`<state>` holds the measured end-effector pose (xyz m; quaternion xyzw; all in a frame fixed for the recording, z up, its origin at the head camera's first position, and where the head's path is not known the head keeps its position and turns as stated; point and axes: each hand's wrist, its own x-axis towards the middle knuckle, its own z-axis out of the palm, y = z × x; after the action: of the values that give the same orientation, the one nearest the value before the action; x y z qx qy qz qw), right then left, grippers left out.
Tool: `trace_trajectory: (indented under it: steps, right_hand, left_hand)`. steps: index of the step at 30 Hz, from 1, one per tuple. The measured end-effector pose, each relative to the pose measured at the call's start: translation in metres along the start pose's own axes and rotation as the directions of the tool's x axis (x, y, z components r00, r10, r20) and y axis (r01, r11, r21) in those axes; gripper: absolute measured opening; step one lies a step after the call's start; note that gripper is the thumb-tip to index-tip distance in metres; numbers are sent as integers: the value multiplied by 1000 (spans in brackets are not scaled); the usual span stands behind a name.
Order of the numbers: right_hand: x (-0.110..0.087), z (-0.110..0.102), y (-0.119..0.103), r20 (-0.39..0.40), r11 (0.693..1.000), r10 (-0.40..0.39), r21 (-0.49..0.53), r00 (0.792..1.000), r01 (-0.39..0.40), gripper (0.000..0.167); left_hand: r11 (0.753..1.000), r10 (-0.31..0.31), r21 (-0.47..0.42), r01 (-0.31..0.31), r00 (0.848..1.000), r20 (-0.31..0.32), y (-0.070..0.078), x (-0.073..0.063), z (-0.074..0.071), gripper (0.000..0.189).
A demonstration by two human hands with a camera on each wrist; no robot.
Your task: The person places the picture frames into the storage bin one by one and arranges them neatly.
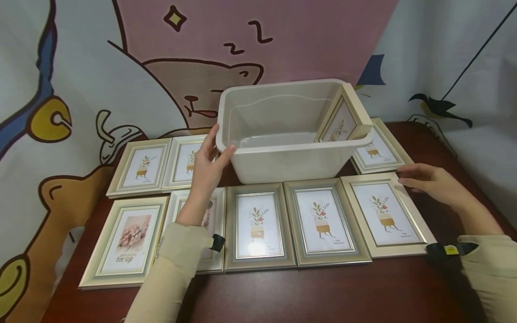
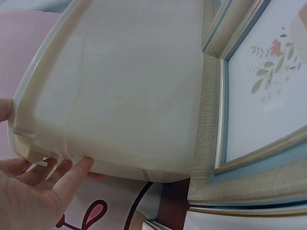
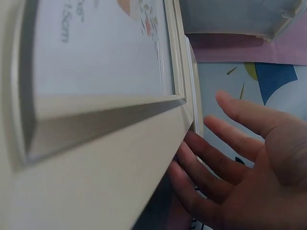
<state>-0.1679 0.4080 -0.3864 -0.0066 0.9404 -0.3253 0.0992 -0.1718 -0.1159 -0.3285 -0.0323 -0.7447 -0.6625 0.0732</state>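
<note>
A pale plastic bin (image 1: 291, 163) stands at the back of the table, its opening facing up. My left hand (image 1: 208, 172) holds its front left corner, thumb at the front rim and fingers along the left side. Inside, a cream picture frame (image 1: 356, 105) leans upright against the bin's right end. My right hand (image 1: 434, 179), fingers loosely extended, is at the upper right corner of a cream frame (image 1: 387, 215) lying face up. In the right wrist view, its fingertips (image 3: 178, 167) are right at that frame's edge, with nothing gripped.
Silver-toned frames (image 1: 231, 224) lie in the front row, with a cream "free style" frame (image 1: 90, 269) at its left end. More frames (image 1: 117, 179) lie behind on the left, and another frame (image 1: 397, 148) is right of the bin. A cartoon-printed cloth (image 1: 315, 40) hangs behind the table.
</note>
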Motion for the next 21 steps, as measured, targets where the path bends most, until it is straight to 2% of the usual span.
trace_trajectory:
  steps: [9, 15, 21]
  right_hand:
    - [2, -1, 7, 96, 1000, -13, 19, 995, 12, 61]
    - [8, -1, 14, 155, 997, -67, 54, 986, 60, 56]
    - [15, 1, 11, 177, 995, -101, 37, 979, 96, 69]
  left_hand:
    - [999, 8, 52, -8, 1000, 6, 1, -1, -1, 70]
    - [998, 8, 66, -9, 1000, 9, 0, 0, -1, 70]
    - [997, 20, 73, -21, 1000, 9, 0, 0, -1, 70]
